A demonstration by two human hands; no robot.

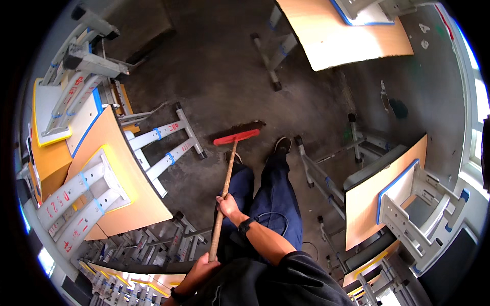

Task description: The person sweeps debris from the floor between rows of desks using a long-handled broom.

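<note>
I hold a broom by its long wooden handle (229,174), which slants up and away from my body. My right hand (229,208), with a black band at its wrist, is closed around the middle of the handle. Nearer my body, my left hand (201,267) grips the handle close to its upper end. The red broom head (236,137) rests on the dark floor (214,88) just beyond my shoes. Dark bristles or dirt show along its far side; I cannot tell which.
On the left, upturned chairs (76,195) lie on a wooden desk (126,202), whose metal leg (191,132) reaches toward the broom. Another desk (363,214) with an upturned chair (417,214) stands right. A third desk (340,46) is at the upper right, near the wall (428,99).
</note>
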